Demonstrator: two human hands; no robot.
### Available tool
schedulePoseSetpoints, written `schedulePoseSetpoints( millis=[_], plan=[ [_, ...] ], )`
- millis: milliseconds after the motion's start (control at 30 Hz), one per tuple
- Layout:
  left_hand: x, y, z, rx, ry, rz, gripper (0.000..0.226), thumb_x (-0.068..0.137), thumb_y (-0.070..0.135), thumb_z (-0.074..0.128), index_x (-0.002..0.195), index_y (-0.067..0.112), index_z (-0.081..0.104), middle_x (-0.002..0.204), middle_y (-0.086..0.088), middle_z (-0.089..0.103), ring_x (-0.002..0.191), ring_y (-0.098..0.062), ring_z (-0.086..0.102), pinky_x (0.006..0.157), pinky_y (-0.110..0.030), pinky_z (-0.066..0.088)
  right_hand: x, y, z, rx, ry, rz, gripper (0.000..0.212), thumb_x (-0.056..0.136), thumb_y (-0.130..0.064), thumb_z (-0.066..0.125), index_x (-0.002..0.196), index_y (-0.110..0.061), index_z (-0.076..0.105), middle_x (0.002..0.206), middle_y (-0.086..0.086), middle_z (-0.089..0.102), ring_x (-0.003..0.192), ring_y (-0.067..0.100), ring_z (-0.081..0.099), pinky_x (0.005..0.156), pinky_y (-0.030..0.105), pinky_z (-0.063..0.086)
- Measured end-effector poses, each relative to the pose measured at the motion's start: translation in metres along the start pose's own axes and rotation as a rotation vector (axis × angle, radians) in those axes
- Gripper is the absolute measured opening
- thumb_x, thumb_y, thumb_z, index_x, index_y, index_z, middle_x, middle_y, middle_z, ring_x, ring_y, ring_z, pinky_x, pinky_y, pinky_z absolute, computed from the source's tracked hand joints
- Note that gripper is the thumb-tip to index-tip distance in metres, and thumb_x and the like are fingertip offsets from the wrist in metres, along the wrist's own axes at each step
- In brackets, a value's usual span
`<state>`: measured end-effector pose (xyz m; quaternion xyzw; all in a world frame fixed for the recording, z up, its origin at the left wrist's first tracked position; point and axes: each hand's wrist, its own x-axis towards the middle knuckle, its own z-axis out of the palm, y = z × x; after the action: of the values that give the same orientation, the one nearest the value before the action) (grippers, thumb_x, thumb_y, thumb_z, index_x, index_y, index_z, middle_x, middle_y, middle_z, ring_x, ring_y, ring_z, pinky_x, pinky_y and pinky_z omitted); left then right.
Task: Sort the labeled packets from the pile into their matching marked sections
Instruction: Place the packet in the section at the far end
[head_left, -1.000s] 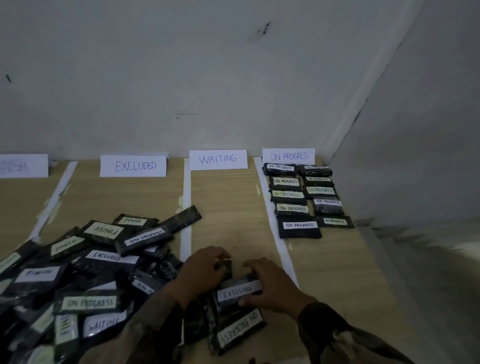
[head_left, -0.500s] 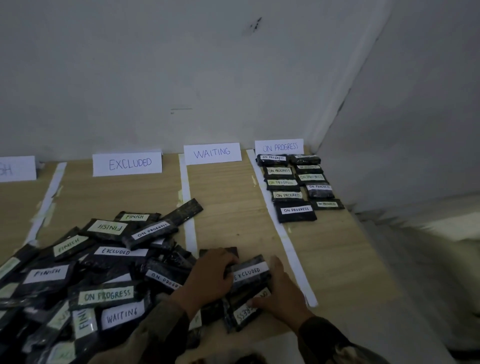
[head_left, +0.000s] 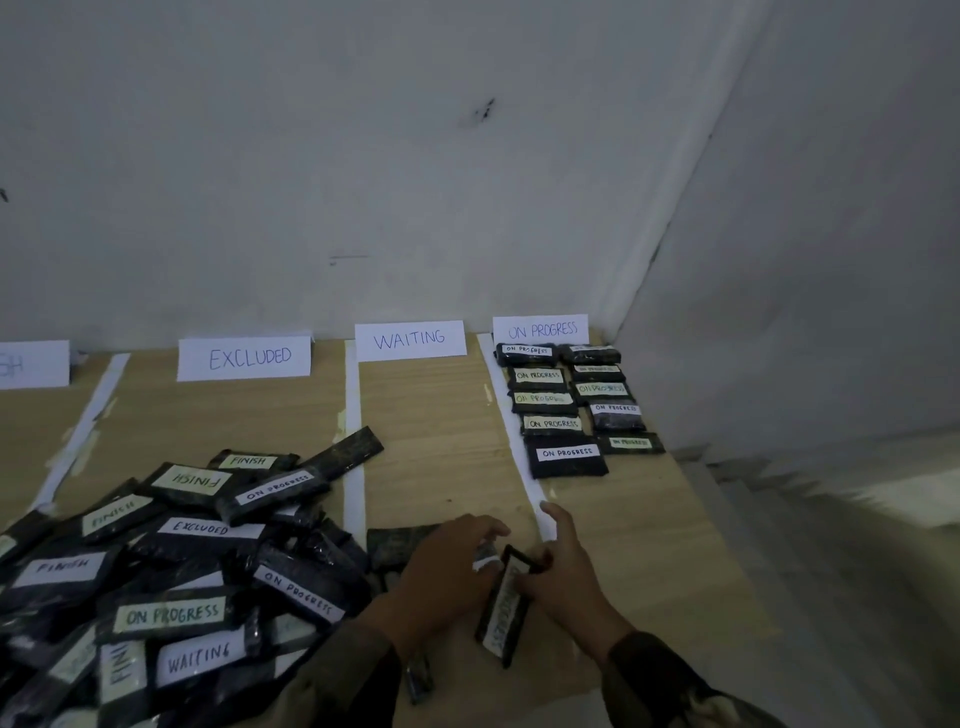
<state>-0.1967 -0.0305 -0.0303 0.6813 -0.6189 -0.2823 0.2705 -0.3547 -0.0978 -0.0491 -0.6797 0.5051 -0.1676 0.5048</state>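
A pile of dark packets (head_left: 171, 613) with white and green labels lies at the left front of the wooden table (head_left: 441, 447). My left hand (head_left: 441, 577) curls over a packet whose white label (head_left: 485, 558) peeks out under the fingers. My right hand (head_left: 569, 582) grips the top end of a dark packet (head_left: 503, 613) that stands tilted on its edge; its label is blurred. Paper signs mark the sections: EXCLUDED (head_left: 244, 358), WAITING (head_left: 410, 340) and ON PROGRESS (head_left: 540, 330). Several ON PROGRESS packets (head_left: 566, 454) lie in two rows in the right section.
White tape strips (head_left: 354, 488) divide the sections. A partly cut-off sign (head_left: 31, 364) stands at far left. A dark unlabeled packet (head_left: 395, 543) lies beside my left hand, another (head_left: 418, 680) near my sleeve. Walls close the back and right; the table's right edge (head_left: 696, 499) drops off.
The lower packet has been turned up onto its edge between my hands. My left hand now covers the EXCLUDED packet, and both hands have shifted slightly right.
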Motion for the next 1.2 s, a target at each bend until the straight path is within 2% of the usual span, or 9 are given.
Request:
schedulePoseSetpoints(
  millis=[200, 300, 400, 500, 667, 867, 1033, 1133, 1200],
  plan=[
    [0.023, 0.008, -0.007, -0.14, 0.012, -0.217, 0.02, 0.084, 0.029, 0.066, 0.103, 0.028, 0.063, 0.095, 0.008, 0.066, 0.085, -0.007, 0.061, 0.079, -0.024, 0.05, 0.019, -0.023, -0.008, 0.103, -0.049, -0.155, 0.078, 0.071, 0.001, 0.075, 0.133, -0.028, 0.037, 0.071, 0.003, 0.065, 0.066, 0.006, 0.062, 0.063, 0.024, 0.05],
    [0.031, 0.007, -0.009, -0.174, 0.108, -0.315, 0.005, 0.083, 0.017, 0.067, 0.084, 0.022, 0.064, 0.08, 0.009, 0.062, 0.074, -0.007, 0.058, 0.059, -0.007, 0.043, 0.023, -0.031, -0.004, 0.037, -0.023, -0.21, 0.065, 0.074, -0.01, 0.075, 0.126, -0.03, 0.041, 0.074, -0.005, 0.053, 0.06, -0.002, 0.052, 0.059, 0.015, 0.042],
    [0.036, 0.012, -0.009, -0.44, 0.241, -0.524, 0.011, 0.084, 0.009, 0.066, 0.077, 0.015, 0.061, 0.082, -0.002, 0.063, 0.073, -0.013, 0.061, 0.049, -0.009, 0.044, 0.023, -0.031, -0.003, -0.108, 0.043, -0.244, 0.059, 0.071, -0.034, 0.077, 0.119, -0.034, 0.043, 0.087, -0.01, 0.053, 0.069, 0.0, 0.054, 0.061, 0.015, 0.043],
    [0.041, 0.019, -0.01, -0.737, 0.322, -0.703, 0.005, 0.087, 0.005, 0.061, 0.083, 0.008, 0.061, 0.094, -0.017, 0.065, 0.077, -0.024, 0.064, 0.047, -0.02, 0.052, 0.021, -0.021, -0.008, -0.284, 0.045, -0.31, 0.051, 0.071, -0.042, 0.073, 0.115, -0.032, 0.049, 0.097, -0.015, 0.053, 0.085, 0.001, 0.055, 0.067, 0.013, 0.044],
    [0.052, 0.032, 0.002, -0.847, 0.343, -0.759, 0.006, 0.089, 0.006, 0.059, 0.095, 0.003, 0.058, 0.089, -0.018, 0.065, 0.067, -0.024, 0.064, 0.043, -0.023, 0.051, 0.029, -0.004, -0.032, -0.461, 0.055, -0.358, 0.057, 0.075, -0.045, 0.068, 0.126, -0.031, 0.047, 0.107, -0.006, 0.055, 0.098, 0.012, 0.053, 0.077, 0.021, 0.044],
    [0.071, 0.035, 0.037, -0.572, 0.252, -0.62, 0.012, 0.087, 0.012, 0.061, 0.098, 0.015, 0.058, 0.092, -0.005, 0.063, 0.075, -0.011, 0.059, 0.053, -0.016, 0.045, 0.053, 0.026, -0.082, -0.648, 0.012, -0.382, 0.052, 0.074, -0.045, 0.063, 0.12, -0.023, 0.054, 0.111, -0.002, 0.053, 0.101, 0.014, 0.048, 0.075, 0.02, 0.04],
    [0.091, 0.038, 0.061, -0.063, 0.104, -0.348, 0.039, 0.089, 0.027, 0.057, 0.127, 0.026, 0.046, 0.123, 0.008, 0.05, 0.116, -0.009, 0.047, 0.091, -0.018, 0.035, 0.086, 0.054, -0.138, -0.78, 0.066, -0.325, 0.059, 0.065, -0.046, 0.059, 0.119, -0.023, 0.061, 0.106, 0.002, 0.055, 0.097, 0.02, 0.052, 0.074, 0.026, 0.04],
    [0.103, 0.042, 0.078, 0.099, 0.094, -0.196, 0.045, 0.089, 0.032, 0.054, 0.132, 0.029, 0.04, 0.133, 0.011, 0.043, 0.125, -0.009, 0.04, 0.097, -0.016, 0.029, 0.107, 0.071, -0.166, -0.826, 0.107, -0.316, 0.057, 0.056, -0.049, 0.062, 0.106, -0.023, 0.068, 0.093, 0.001, 0.062, 0.082, 0.024, 0.06, 0.064, 0.033, 0.044],
    [0.108, 0.042, 0.09, 0.172, 0.071, -0.147, 0.047, 0.085, 0.034, 0.053, 0.13, 0.029, 0.043, 0.131, 0.01, 0.046, 0.124, -0.012, 0.043, 0.098, -0.024, 0.034, 0.119, 0.081, -0.182, -0.854, 0.119, -0.281, 0.057, 0.058, -0.043, 0.07, 0.11, -0.022, 0.067, 0.099, 0.002, 0.064, 0.087, 0.027, 0.061, 0.069, 0.039, 0.047]
  ],
)
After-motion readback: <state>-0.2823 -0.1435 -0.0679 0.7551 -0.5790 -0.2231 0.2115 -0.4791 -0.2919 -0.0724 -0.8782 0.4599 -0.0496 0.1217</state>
